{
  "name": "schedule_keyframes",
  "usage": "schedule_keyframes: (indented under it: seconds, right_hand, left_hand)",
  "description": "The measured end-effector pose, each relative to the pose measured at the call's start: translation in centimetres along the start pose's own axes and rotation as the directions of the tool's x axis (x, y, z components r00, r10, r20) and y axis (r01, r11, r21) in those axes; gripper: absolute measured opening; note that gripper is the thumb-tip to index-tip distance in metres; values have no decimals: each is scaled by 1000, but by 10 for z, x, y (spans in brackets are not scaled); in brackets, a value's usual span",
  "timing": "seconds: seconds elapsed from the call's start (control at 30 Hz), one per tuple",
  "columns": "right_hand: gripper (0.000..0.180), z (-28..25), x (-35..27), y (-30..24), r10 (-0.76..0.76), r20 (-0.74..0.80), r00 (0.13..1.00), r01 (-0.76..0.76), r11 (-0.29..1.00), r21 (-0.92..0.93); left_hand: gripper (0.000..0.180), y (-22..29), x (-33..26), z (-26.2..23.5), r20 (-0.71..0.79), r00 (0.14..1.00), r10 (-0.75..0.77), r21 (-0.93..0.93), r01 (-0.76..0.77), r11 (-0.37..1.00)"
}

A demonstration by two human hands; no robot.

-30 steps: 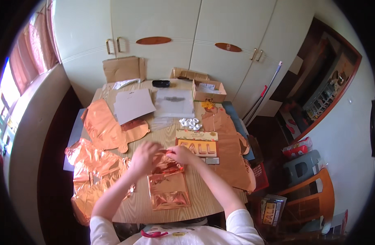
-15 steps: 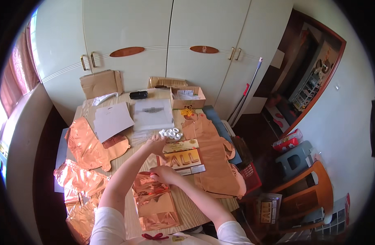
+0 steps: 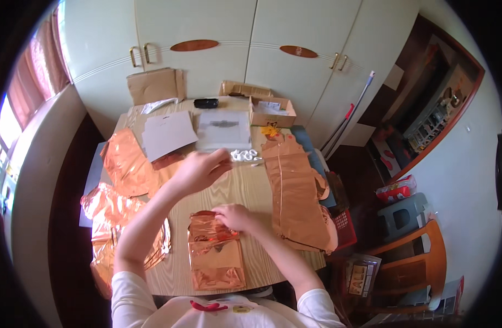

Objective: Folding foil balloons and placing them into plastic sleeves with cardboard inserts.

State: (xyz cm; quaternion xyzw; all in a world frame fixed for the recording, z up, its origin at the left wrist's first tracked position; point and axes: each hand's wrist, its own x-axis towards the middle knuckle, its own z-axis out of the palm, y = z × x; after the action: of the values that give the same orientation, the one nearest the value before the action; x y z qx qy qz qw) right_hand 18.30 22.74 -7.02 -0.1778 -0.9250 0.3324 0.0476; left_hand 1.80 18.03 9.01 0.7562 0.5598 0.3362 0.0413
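Observation:
My left hand (image 3: pixel 204 168) is raised over the middle of the table, fingers pinched together. A printed card (image 3: pixel 247 160) appears in its grip, seen nearly edge-on as a thin line beside the fingertips. Just beyond lie several white ribbon rolls (image 3: pixel 241 154). My right hand (image 3: pixel 234 216) has its fingers closed at the top edge of a folded, deflated copper foil balloon (image 3: pixel 217 265) near the table's front. More flat copper foil balloons lie on the left (image 3: pixel 128 167), and a stack of them (image 3: pixel 294 191) rests on the right.
White cards (image 3: pixel 169 134), a clear plastic sleeve (image 3: pixel 223 128), a black case (image 3: pixel 206 103) and a cardboard box (image 3: pixel 273 116) occupy the back of the wooden table (image 3: pixel 256 273). A wooden chair (image 3: pixel 434 268) and a grey-green stool (image 3: pixel 407 216) stand at right.
The printed card has left the tabletop, and my left hand has risen from beside it. My right hand stays at the folded balloon's top edge. The head view has shifted.

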Motion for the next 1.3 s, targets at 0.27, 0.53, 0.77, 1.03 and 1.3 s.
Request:
schedule_keyframes:
  seconds: [0.27,0.53,0.77,1.03,1.3]
  right_hand:
    - [32,-10,8,-8,59,-56,997,-52,991,127]
    - [34,-14,17,4,47,0,999,-47,996,69]
    - [32,-4,16,7,35,-51,998,-30,994,107]
    - [31,-11,12,0,34,-45,998,-29,994,106]
    - [30,-11,6,-6,5,-95,995,9,990,144]
  left_hand:
    - [23,113,-234,-11,58,955,291,418,-288,862]
    - [37,120,-308,50,228,974,-19,338,-61,939]
    - [62,115,-274,85,136,961,-242,360,179,915]
    - [65,100,-241,113,134,936,-327,381,255,888]
    - [64,92,-232,112,135,928,-347,337,286,897]
